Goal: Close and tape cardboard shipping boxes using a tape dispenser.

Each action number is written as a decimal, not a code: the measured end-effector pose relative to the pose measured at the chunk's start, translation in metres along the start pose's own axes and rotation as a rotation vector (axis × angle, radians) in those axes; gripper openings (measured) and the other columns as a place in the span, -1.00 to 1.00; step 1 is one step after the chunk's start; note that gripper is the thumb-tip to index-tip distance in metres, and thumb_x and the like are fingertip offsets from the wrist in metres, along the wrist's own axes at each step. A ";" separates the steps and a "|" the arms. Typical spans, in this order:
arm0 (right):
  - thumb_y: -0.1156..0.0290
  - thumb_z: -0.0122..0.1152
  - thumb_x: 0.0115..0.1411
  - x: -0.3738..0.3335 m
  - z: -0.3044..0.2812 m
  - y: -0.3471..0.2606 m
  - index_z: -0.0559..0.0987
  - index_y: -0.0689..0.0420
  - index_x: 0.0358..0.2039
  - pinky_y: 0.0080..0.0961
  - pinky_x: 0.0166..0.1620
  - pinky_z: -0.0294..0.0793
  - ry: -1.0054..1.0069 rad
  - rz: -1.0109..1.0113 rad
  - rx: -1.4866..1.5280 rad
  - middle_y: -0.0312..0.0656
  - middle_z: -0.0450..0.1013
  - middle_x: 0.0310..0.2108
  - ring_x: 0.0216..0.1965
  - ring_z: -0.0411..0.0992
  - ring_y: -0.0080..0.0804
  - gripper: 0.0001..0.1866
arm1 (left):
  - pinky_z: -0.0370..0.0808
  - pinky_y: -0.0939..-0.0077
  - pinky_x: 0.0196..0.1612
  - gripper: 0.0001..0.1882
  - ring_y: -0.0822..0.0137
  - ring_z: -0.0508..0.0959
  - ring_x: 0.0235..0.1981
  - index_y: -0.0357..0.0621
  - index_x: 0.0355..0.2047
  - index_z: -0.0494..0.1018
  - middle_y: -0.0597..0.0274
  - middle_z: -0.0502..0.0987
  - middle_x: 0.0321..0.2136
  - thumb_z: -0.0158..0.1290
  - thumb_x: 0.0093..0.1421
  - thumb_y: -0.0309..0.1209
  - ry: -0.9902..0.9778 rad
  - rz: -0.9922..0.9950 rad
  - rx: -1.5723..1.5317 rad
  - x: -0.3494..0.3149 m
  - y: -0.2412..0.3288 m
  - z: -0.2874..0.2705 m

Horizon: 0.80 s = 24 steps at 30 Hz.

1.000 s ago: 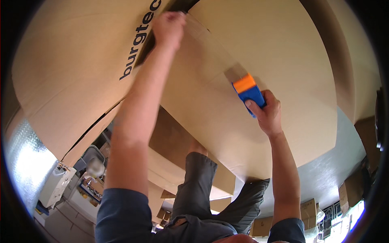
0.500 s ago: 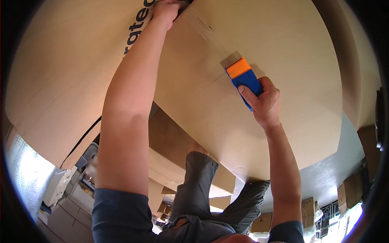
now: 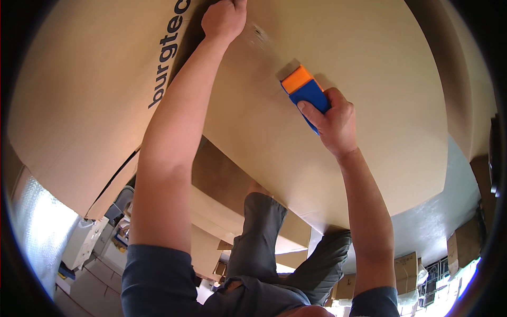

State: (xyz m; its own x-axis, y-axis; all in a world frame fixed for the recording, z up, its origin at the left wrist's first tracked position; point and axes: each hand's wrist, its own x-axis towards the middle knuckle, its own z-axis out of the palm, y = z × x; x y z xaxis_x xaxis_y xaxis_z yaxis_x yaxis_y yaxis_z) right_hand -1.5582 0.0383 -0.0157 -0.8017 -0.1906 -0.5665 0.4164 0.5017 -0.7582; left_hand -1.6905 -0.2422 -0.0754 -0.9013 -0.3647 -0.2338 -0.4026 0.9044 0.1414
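In my right hand (image 3: 338,119) is a scraper with a blue handle and an orange collar (image 3: 303,87). My fingers wrap round the handle, the thumb lying along it. Its flat greyish blade (image 3: 288,69) points up and left, close over a large brown cardboard panel (image 3: 317,174). Beyond the blade a shiny scuffed patch (image 3: 259,36) with a small dark spot marks the cardboard. At the top edge my left hand (image 3: 226,22) is closed beside the gap between this panel and the cardboard box (image 3: 100,105) on the left. Its fingertips are cut off, so I cannot make out what it grips.
The left box carries large dark printing. Below are my legs (image 3: 259,238) and another cardboard piece (image 3: 227,211). Silvery bubble wrap (image 3: 39,222) stands at the lower left, with a white box (image 3: 84,240) beside it. Several cartons (image 3: 406,272) lie beyond the grey floor (image 3: 433,222) at right.
The scraper and my right hand have moved a little up and left. My left hand has shifted slightly right and down. More of the left box's printing shows.
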 end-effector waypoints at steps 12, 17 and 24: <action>0.30 0.47 -0.01 -0.170 -0.110 0.133 0.46 0.24 -0.43 -0.45 -0.47 0.41 -0.040 0.271 -0.048 -0.15 0.44 -0.63 -0.59 0.39 -0.45 -0.64 | 0.39 0.11 0.14 -0.15 -0.13 0.48 0.08 -0.30 0.06 0.44 -0.25 0.51 0.00 -0.58 0.38 0.20 0.073 -0.014 0.017 -0.001 -0.004 0.002; 0.29 0.47 -0.01 -0.217 -0.133 0.177 0.45 0.23 -0.43 -0.42 -0.45 0.42 -0.010 0.333 -0.051 -0.10 0.44 -0.62 -0.60 0.42 -0.34 -0.63 | -0.08 -0.09 0.37 -0.19 -0.21 0.00 0.37 -0.44 0.30 0.06 -0.34 0.09 0.30 -0.19 0.32 0.07 0.454 0.299 0.107 -0.061 0.028 0.046; 0.24 0.47 -0.02 -0.257 -0.170 0.218 0.46 0.23 -0.40 -0.32 -0.43 0.45 -0.007 0.371 -0.085 -0.04 0.45 -0.61 -0.58 0.46 -0.13 -0.61 | -0.29 -0.38 0.33 0.01 -0.58 -0.30 0.34 -0.48 0.35 -0.13 -0.64 -0.26 0.31 -0.14 0.24 0.19 0.001 0.532 -0.030 -0.331 0.206 0.113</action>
State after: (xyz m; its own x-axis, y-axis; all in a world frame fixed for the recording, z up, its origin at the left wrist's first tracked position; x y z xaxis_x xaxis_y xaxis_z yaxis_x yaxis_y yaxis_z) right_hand -1.3345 0.3397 0.0194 -0.5998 0.0117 -0.8001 0.6409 0.6056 -0.4717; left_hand -1.4566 0.0901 -0.0776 -0.9823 0.1429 -0.1211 0.1063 0.9577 0.2673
